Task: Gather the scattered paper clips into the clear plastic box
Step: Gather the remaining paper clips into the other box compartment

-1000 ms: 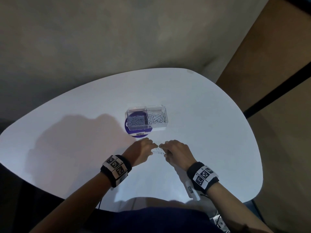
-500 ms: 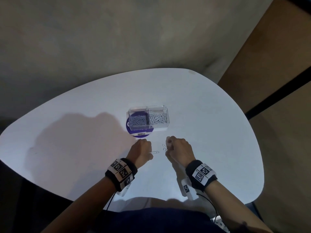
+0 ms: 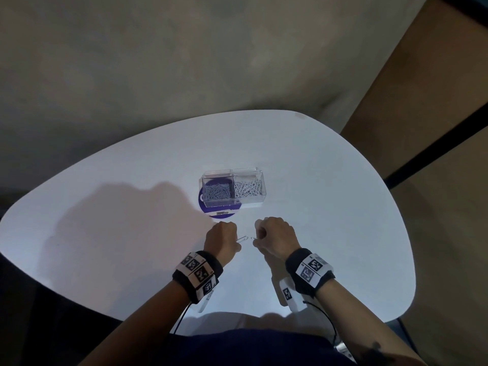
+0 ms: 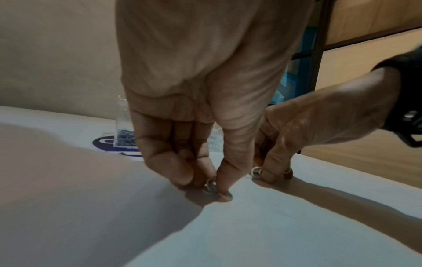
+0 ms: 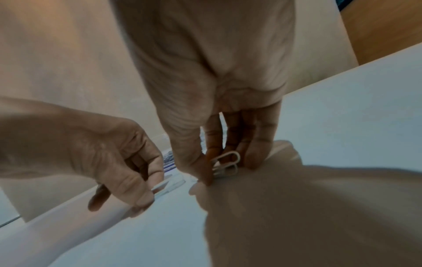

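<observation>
On the white table [image 3: 330,207] the left hand [image 3: 221,240] and the right hand [image 3: 277,237] sit close together near the person's edge, knuckles up, fingertips down on the surface. The left grip is a pinch: thumb and forefinger close on one clip [image 3: 242,239] that lies low against the table and sticks out toward the right hand; in the left wrist view only its rounded end [image 4: 210,186] shows between the fingertips. The right grip is also grasping: thumb and curled fingers hold a small bunch of white clips [image 5: 227,162], their looped ends poking out beside the thumb, just above the tabletop. In the head view a bit of wire [image 3: 253,237] shows at the right thumb, just beside the tip of the left hand's clip; whether the two touch I cannot tell.

The clear box [image 3: 233,188] stands farther out on the table, beyond both hands and apart from them. It has two compartments, side by side, both holding heaps of clips: the left heap looks bluish over a dark round sticker [image 3: 219,212] under that end of the box, the right heap white. Each wrist carries a black band with square printed markers.
</observation>
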A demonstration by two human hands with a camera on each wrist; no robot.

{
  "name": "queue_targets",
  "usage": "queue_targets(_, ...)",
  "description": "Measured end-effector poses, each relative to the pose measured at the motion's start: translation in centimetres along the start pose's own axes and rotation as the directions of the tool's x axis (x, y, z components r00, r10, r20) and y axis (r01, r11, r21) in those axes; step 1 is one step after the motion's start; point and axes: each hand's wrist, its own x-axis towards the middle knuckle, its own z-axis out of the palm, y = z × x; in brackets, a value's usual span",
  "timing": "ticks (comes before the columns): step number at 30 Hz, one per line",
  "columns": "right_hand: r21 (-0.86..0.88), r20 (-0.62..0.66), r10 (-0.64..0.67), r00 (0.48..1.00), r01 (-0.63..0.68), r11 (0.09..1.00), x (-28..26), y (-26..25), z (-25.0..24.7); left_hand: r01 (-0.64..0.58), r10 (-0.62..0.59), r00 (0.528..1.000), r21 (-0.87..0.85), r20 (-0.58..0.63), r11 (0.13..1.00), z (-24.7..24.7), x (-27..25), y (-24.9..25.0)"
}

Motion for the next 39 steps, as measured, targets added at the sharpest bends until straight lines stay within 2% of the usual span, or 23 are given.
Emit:
queue_targets(4, 0.048, 0.012, -0.062, 0.998, 0.062, 0.997, -0.3, 0.3, -0.5, 0.037, -0.039, 0.999, 0.066, 0.035, 0.997, -0.1, 0.4, 0.5)
queue_targets(7, 0.170, -0.085, -0.060, 0.995, 0.074, 0.983, -0.1, 0.2, -2.4, 0.017, -0.019, 0.999, 0.048, 0.031, 0.999, 0.1, 0.3, 0.5)
queue_targets(11, 0.190, -0.229, -0.130, 0.965, 0.175, 0.966, 1.8, -0.7, -6.1, -0.017, 0.016, 1.000, -0.117, -0.011, 0.993, 0.5, 0.1, -0.6)
queue_targets(15, 0.197, -0.321, -0.138, 0.937, 0.208, 0.958, 4.9, -2.0, -8.3, -0.064, 0.055, 0.998, -0.253, -0.043, 0.965, 0.1, 0.1, -1.2)
queue_targets(19, 0.114, -0.254, -0.171, 0.952, 0.205, 0.972, 7.4, -2.9, -8.0, -0.163, 0.108, 0.979, -0.350, -0.173, 0.922, -1.5, 0.5, -1.6)
queue_targets(22, 0.063, -0.211, -0.205, 0.956, 0.222, 0.973, 8.2, -2.9, -7.6, -0.294, 0.173, 0.929, -0.368, -0.326, 0.882, -3.4, 1.2, -1.3)
queue_targets(23, 0.058, -0.209, -0.210, 0.955, 0.226, 0.972, 8.4, -2.8, -7.5, -0.303, 0.163, 0.917, -0.373, -0.364, 0.877, -4.1, 1.6, -1.1)
queue_targets(25, 0.100, -0.226, -0.194, 0.955, 0.220, 0.970, 8.6, -2.3, -7.7, -0.220, 0.066, 0.927, -0.394, -0.368, 0.892, -5.6, 2.7, -0.5)
queue_targets(27, 0.141, -0.257, -0.160, 0.953, 0.201, 0.969, 8.5, -1.5, -7.9, -0.137, 0.002, 0.939, -0.366, -0.344, 0.920, -6.6, 4.1, 0.1)
queue_targets(29, 0.182, -0.314, -0.101, 0.944, 0.164, 0.970, 8.3, -0.7, -7.8, -0.098, -0.005, 0.944, -0.295, -0.330, 0.950, -7.4, 5.5, 1.0)
queue_targets(33, 0.328, -0.442, 0.071, 0.894, 0.087, 0.941, 8.3, 0.5, -7.7, -0.155, 0.119, 0.939, -0.088, -0.324, 0.984, -7.6, 7.5, 2.7)
queue_targets(36, 0.385, -0.390, 0.119, 0.913, 0.044, 0.922, 8.7, 1.2, -8.5, -0.220, 0.228, 0.941, 0.059, -0.251, 0.974, -6.8, 8.1, 3.1)
queue_targets(38, 0.435, -0.336, 0.154, 0.929, 0.008, 0.901, 9.2, 1.5, -8.8, -0.222, 0.238, 0.941, 0.092, -0.241, 0.971, -6.6, 8.0, 2.6)
queue_targets(39, 0.458, -0.313, 0.173, 0.934, -0.011, 0.889, 9.6, 1.6, -8.8, -0.208, 0.218, 0.937, 0.067, -0.274, 0.976, -6.7, 7.8, 2.2)
